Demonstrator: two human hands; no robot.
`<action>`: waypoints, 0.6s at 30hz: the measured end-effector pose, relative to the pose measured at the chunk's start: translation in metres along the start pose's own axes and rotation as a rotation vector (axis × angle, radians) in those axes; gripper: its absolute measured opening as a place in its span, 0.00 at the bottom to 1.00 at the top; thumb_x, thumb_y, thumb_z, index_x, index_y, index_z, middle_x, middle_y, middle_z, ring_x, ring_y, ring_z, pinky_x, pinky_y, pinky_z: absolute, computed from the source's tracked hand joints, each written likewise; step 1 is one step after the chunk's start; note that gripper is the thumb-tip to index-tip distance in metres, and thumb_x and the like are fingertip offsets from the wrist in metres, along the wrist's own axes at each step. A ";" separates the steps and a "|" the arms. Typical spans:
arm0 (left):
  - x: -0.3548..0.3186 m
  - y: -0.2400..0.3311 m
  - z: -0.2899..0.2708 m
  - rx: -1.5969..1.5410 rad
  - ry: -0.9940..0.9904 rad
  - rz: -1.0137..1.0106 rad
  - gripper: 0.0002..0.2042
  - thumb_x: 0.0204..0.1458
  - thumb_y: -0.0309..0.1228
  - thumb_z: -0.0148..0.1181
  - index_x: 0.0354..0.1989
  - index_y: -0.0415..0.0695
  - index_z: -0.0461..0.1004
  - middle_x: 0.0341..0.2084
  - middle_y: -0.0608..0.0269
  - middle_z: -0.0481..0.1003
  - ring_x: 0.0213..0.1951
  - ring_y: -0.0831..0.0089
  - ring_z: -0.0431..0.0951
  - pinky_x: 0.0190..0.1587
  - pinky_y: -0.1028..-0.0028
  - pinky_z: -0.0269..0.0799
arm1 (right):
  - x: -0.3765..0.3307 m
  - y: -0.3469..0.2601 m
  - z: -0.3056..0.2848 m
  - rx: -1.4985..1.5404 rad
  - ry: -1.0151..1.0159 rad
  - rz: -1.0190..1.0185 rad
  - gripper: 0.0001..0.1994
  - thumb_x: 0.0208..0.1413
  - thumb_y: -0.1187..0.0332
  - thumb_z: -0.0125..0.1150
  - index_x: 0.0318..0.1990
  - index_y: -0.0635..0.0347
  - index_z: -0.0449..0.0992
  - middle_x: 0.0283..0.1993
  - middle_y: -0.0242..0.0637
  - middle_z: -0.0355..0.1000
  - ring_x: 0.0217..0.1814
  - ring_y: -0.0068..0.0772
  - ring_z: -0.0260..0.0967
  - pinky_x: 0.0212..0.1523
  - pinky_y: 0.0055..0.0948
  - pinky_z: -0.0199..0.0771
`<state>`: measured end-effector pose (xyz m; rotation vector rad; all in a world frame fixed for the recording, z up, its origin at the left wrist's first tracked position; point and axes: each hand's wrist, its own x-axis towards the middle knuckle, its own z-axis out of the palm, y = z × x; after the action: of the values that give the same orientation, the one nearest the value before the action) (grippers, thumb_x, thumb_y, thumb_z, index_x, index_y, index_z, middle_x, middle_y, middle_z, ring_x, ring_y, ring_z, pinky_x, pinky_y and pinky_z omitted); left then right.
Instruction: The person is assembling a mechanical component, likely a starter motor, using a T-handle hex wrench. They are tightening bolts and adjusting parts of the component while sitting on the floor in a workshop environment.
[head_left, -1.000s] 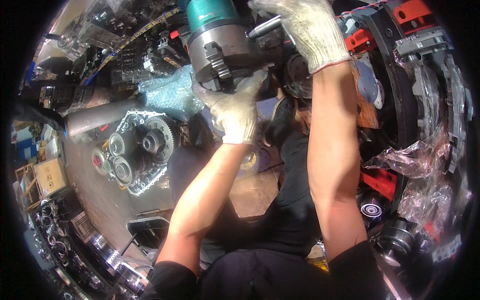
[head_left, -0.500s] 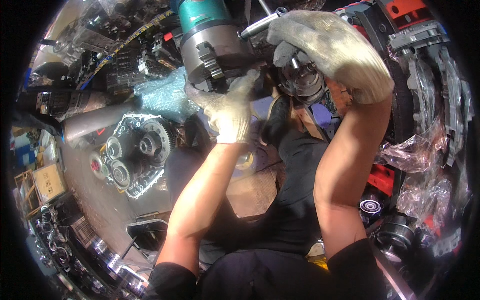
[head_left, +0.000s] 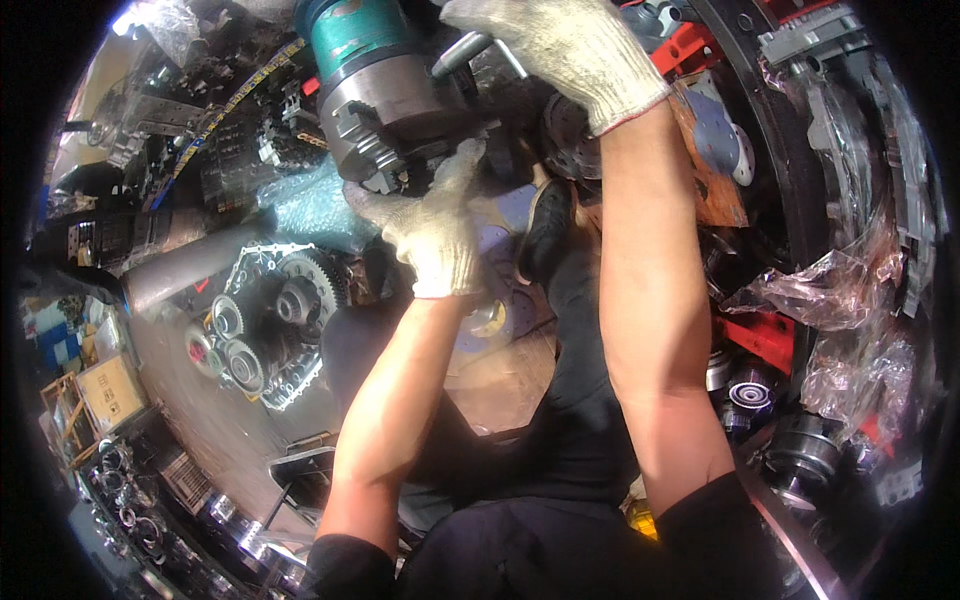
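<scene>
Up at the top left of centre, a grey lathe chuck (head_left: 390, 105) with stepped jaws (head_left: 368, 140) sits on a green machine body (head_left: 355, 35). My left hand (head_left: 435, 225), in a pale knit glove, is at the chuck's lower face. Its thumb and fingers curl around something dark there that I cannot make out. My right hand (head_left: 560, 50), also gloved, reaches to the top edge and is closed on a chuck key (head_left: 463, 54). The key's tip is beside the chuck, and a thin crossbar (head_left: 511, 59) sticks out below the fingers.
On the floor at left lies an open gear housing (head_left: 270, 325) with several gears. Bubble wrap (head_left: 305, 205) is near a grey pipe (head_left: 195, 255). Plastic-wrapped metal parts (head_left: 850, 290) line the right side, by a dark upright beam (head_left: 775, 130). Purple discs (head_left: 710, 130) stand behind my right forearm.
My right hand has moved up and left with the chuck key, and its wrist has turned. The whole view has shifted slightly; my left hand stays at the chuck.
</scene>
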<state>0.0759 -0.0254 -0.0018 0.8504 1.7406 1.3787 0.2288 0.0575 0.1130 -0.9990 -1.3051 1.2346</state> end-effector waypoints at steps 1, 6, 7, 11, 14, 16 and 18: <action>0.000 0.001 0.000 0.062 0.014 -0.010 0.62 0.34 0.38 0.87 0.75 0.33 0.48 0.64 0.38 0.67 0.63 0.53 0.69 0.69 0.60 0.61 | 0.001 0.003 0.001 -0.001 -0.011 0.015 0.23 0.62 0.75 0.61 0.63 0.74 0.67 0.58 0.48 0.72 0.54 0.37 0.75 0.46 0.30 0.84; -0.001 0.001 0.000 0.192 0.063 -0.044 0.62 0.32 0.42 0.88 0.74 0.34 0.51 0.64 0.39 0.69 0.64 0.51 0.70 0.70 0.59 0.61 | 0.002 0.002 0.002 0.063 -0.053 0.046 0.23 0.61 0.77 0.62 0.62 0.73 0.67 0.58 0.47 0.71 0.55 0.37 0.75 0.46 0.30 0.85; -0.001 0.000 -0.001 0.157 0.045 -0.030 0.62 0.32 0.42 0.87 0.74 0.34 0.50 0.64 0.39 0.68 0.64 0.51 0.69 0.70 0.59 0.60 | -0.001 -0.002 0.002 0.120 -0.037 0.049 0.22 0.61 0.78 0.62 0.62 0.73 0.67 0.57 0.47 0.72 0.55 0.37 0.75 0.47 0.30 0.85; 0.001 -0.004 -0.003 0.112 -0.001 0.020 0.64 0.34 0.45 0.86 0.74 0.29 0.45 0.65 0.39 0.64 0.64 0.52 0.66 0.71 0.61 0.59 | -0.009 -0.017 0.006 -0.151 -0.060 0.105 0.27 0.61 0.64 0.66 0.63 0.70 0.71 0.62 0.51 0.70 0.57 0.38 0.75 0.52 0.31 0.83; 0.002 -0.004 -0.006 0.138 -0.014 0.041 0.65 0.35 0.46 0.85 0.73 0.26 0.41 0.65 0.36 0.61 0.66 0.52 0.62 0.72 0.59 0.54 | 0.000 -0.006 0.010 -0.150 -0.165 -0.333 0.32 0.59 0.53 0.69 0.63 0.66 0.72 0.61 0.52 0.71 0.54 0.45 0.77 0.49 0.36 0.85; 0.001 -0.001 -0.008 -0.109 -0.069 0.027 0.64 0.35 0.38 0.85 0.74 0.33 0.41 0.64 0.38 0.60 0.65 0.53 0.64 0.67 0.59 0.63 | 0.004 -0.001 0.012 -0.346 -0.172 -0.476 0.27 0.60 0.54 0.67 0.60 0.63 0.75 0.60 0.49 0.73 0.54 0.44 0.77 0.50 0.36 0.84; 0.001 0.003 -0.008 -0.316 -0.122 -0.013 0.64 0.35 0.28 0.83 0.77 0.41 0.37 0.66 0.40 0.55 0.64 0.53 0.65 0.62 0.60 0.72 | 0.008 0.003 0.007 -1.185 -0.147 -0.745 0.13 0.64 0.70 0.56 0.50 0.58 0.84 0.58 0.40 0.78 0.57 0.31 0.77 0.55 0.30 0.79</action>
<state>0.0686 -0.0279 0.0020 0.7287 1.3872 1.5099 0.2209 0.0651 0.1119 -0.9998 -2.3070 -0.1408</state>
